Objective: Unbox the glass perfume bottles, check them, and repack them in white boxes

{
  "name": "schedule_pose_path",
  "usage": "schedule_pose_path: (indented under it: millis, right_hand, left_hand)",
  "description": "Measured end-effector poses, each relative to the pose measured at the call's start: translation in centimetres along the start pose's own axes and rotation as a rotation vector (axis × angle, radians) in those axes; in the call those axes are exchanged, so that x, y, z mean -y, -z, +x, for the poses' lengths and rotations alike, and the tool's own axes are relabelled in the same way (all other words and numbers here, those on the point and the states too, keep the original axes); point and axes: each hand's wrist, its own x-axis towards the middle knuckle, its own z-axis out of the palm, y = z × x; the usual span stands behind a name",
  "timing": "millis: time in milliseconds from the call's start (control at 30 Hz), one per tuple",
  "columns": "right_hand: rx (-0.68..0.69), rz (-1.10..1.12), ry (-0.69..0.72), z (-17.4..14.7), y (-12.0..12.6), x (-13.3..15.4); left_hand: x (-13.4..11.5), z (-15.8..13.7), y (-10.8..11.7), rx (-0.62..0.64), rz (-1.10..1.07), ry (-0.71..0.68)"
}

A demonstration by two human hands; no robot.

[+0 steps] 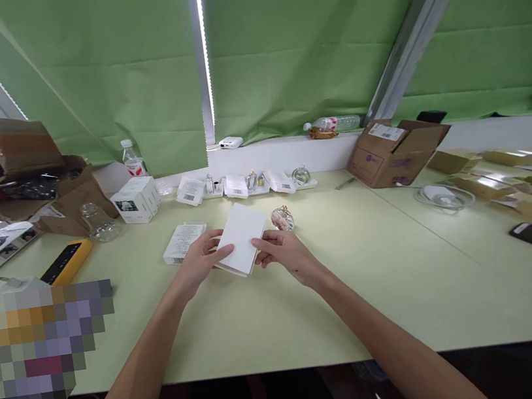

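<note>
A white folded cardboard piece point(240, 237) is held between both hands above the table, its flat face turned up toward me. My left hand point(200, 260) grips its left edge with the thumb on top. On the opposite edge, my right hand point(284, 255) pinches it with the thumb over the face and fingers curled beneath. Just beyond the right hand stands a small round glass bottle point(282, 219), possibly perfume, with a gold-coloured top. A flat white box point(184, 242) with fine print lies beside my left hand.
Along the back lie white boxes point(235, 186) with small bottles beside them. White cartons point(136, 200) and a clear glass vessel point(100, 223) stand left, near a yellow-black power strip point(67, 262). A cardboard box point(388, 154) and coiled white cable point(444, 197) are right.
</note>
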Motion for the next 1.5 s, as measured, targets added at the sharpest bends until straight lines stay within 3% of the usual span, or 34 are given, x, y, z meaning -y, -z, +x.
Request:
schedule_pose_path:
  millis: [300, 467, 567, 633, 800, 1033, 1233, 1333, 1500]
  right_hand:
    - [-0.111, -0.082, 0.059, 0.0, 0.2, 0.3]
    - [-0.136, -0.064, 0.080, -0.1, 0.3, 0.5]
    - [-0.145, -0.069, 0.077, -0.1, 0.3, 0.4]
    - [-0.140, -0.066, 0.072, 0.0, 0.4, 0.3]
    - [-0.142, -0.075, 0.064, 0.1, 0.4, 0.1]
    - [-0.144, -0.092, 0.056, 0.1, 0.5, 0.2]
    - [-0.137, -0.106, 0.055, 0.0, 0.4, 0.2]
    - [-0.131, -0.094, 0.056, 0.0, 0.5, 0.1]
    - [-0.116, -0.085, 0.057, -0.1, 0.4, 0.1]
  left_hand:
    - [0.0, 0.3, -0.3, -0.036, 0.002, -0.045]
    - [0.6, 0.9, 0.9, -0.452, 0.148, -0.222]
    - [1.2, 1.1, 2.2, -0.670, 0.406, -0.298]
    - [1.7, 1.3, 2.9, -0.747, 0.630, -0.279]
    - [3.2, 1.8, 3.6, -0.727, 0.967, -0.124]
    - [4.7, 2.2, 3.6, -0.659, 1.136, 0.006]
    - [3.3, 1.7, 3.3, -0.640, 0.941, -0.007]
    - [2.5, 1.6, 2.9, -0.615, 0.654, -0.040]
    - [2.0, 1.9, 2.5, -0.462, 0.073, 0.052]
